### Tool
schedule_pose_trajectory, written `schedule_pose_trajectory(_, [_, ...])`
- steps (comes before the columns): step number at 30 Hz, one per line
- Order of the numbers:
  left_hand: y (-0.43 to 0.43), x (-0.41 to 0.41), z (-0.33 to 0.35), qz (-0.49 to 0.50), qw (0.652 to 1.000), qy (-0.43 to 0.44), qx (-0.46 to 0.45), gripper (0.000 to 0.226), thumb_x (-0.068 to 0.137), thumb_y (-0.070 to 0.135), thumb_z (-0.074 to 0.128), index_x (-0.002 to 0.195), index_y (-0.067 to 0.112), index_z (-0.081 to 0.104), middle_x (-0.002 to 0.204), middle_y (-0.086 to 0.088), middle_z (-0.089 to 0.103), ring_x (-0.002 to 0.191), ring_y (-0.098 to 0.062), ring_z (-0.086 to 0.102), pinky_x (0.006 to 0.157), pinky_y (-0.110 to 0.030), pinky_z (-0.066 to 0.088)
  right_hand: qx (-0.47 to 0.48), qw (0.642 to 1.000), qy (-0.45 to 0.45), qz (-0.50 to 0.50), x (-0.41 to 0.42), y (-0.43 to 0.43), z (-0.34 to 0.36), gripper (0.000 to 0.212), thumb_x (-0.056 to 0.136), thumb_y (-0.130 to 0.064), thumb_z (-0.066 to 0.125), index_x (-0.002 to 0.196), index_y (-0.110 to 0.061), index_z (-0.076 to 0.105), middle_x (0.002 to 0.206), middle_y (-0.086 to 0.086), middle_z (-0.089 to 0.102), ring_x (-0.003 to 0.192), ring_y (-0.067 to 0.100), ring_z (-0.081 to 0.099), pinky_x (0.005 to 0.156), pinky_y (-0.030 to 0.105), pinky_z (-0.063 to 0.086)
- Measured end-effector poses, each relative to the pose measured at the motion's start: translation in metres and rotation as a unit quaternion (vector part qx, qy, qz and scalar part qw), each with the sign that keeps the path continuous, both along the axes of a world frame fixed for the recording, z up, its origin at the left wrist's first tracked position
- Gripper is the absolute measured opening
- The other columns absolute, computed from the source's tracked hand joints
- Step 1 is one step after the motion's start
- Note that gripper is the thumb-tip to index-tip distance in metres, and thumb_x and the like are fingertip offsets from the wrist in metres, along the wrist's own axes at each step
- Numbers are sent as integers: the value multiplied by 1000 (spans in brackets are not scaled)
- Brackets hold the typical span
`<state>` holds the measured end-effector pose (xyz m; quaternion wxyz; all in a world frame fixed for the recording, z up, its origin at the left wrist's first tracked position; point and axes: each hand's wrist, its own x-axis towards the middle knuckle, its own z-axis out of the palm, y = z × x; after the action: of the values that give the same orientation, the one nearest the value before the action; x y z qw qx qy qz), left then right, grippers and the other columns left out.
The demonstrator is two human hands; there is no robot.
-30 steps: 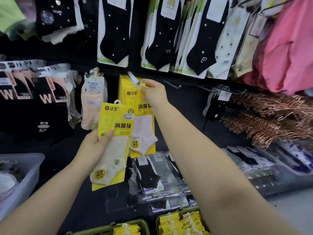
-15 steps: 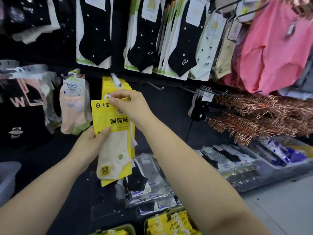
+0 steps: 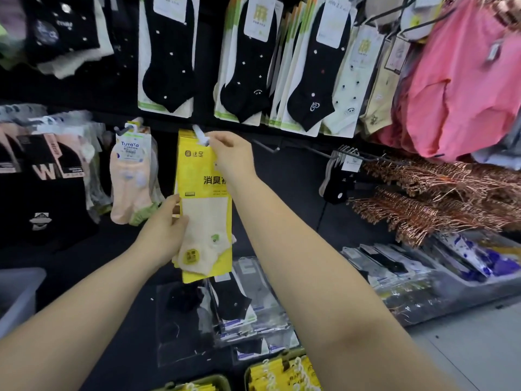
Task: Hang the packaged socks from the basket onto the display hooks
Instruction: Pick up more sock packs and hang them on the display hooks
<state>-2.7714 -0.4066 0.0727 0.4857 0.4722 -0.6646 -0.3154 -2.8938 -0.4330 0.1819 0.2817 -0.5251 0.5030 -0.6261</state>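
Here, the yellow sock package (image 3: 205, 210) is up at the display wall, with its top at the white-tipped display hook (image 3: 198, 134) and in front of a stack of yellow packs (image 3: 181, 139) of the same kind. The right hand (image 3: 234, 156) pinches the top edge of the package just beside the hook tip, and the right forearm covers part of the print. The left hand (image 3: 165, 230) grips the left edge lower down, with the thumb on the front. Whether the hole sits on the hook I cannot tell, because the fingers hide it.

Just to the left hangs a peach sock pack (image 3: 128, 182), and above are black dotted socks (image 3: 169, 60). To the right there is a thin metal hook (image 3: 265, 146), then copper hangers (image 3: 437, 198) and a pink garment (image 3: 462, 88). Below lie clear bags of dark socks (image 3: 239, 306). The green basket (image 3: 246, 376) stands at the bottom edge.
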Motion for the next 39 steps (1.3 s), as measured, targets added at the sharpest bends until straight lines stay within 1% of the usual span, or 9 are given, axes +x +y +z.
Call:
schedule_pose_trajectory(7, [-5,1,-5,40,999,-7,6,16,94,10,53,108,13,61,100,-8,62,86,-24,56,76,-32,41,59,994,-27,91,-13,2,2,23,92,-8,56,111,-9,69,102,7,66,82,12,54,62,23,46])
schedule_pose_trajectory(15, [-9,2,-5,46,998,12,37,37,90,5,58,122,22,52,93,0,61,92,-26,60,85,-44,49,30,997,49,-47,-4,-18,-6,12,89,-11,61,94,-13,72,82,-4,63,69,13,54,70,37,55])
schedule_pose_trajectory(18, [-8,1,-9,37,999,19,32,52,89,6,59,136,23,44,94,10,55,86,-17,58,75,-36,47,24,997,43,-58,-2,-19,-7,10,88,-11,63,92,-13,72,74,-3,59,63,16,53,71,41,57])
schedule_pose_trajectory(21, [-2,1,-15,18,999,26,39,59,90,9,60,142,28,38,109,5,52,89,-14,59,68,-30,46,26,998,14,-57,-4,-17,-14,12,86,-13,66,98,-14,71,92,0,63,81,22,60,80,46,56])
schedule_pose_trajectory(26, [9,5,-28,0,998,28,49,58,91,11,59,142,29,38,122,6,47,88,0,56,63,-19,43,28,996,-58,-57,-11,-3,-58,46,81,-12,71,123,-18,53,120,6,55,97,18,60,81,30,51])
schedule_pose_trajectory(29, [19,8,-39,6,998,30,50,56,91,10,59,142,23,40,123,6,46,94,-8,57,69,-21,45,77,995,-60,-36,-16,15,-100,57,81,-10,71,130,-16,43,112,2,54,88,9,56,76,24,49])
schedule_pose_trajectory(32, [32,12,-58,13,997,28,76,51,92,8,58,139,19,43,123,6,48,101,-10,53,72,-16,43,145,987,-61,-28,-20,36,-149,49,81,-2,70,123,-10,45,107,7,55,89,15,56,77,26,51])
schedule_pose_trajectory(35, [47,18,-86,1,993,-5,115,45,92,7,57,135,16,48,128,3,52,105,-9,53,75,-12,40,217,975,-57,-12,-21,59,-198,37,82,2,66,116,0,50,109,17,59,91,19,57,68,15,46])
schedule_pose_trajectory(39, [72,29,-131,-32,979,-55,193,32,93,9,56,124,17,56,124,3,55,103,-10,55,80,-15,39,337,940,6,54,-20,87,-264,26,82,7,66,107,4,58,76,0,52,71,12,52,58,10,42])
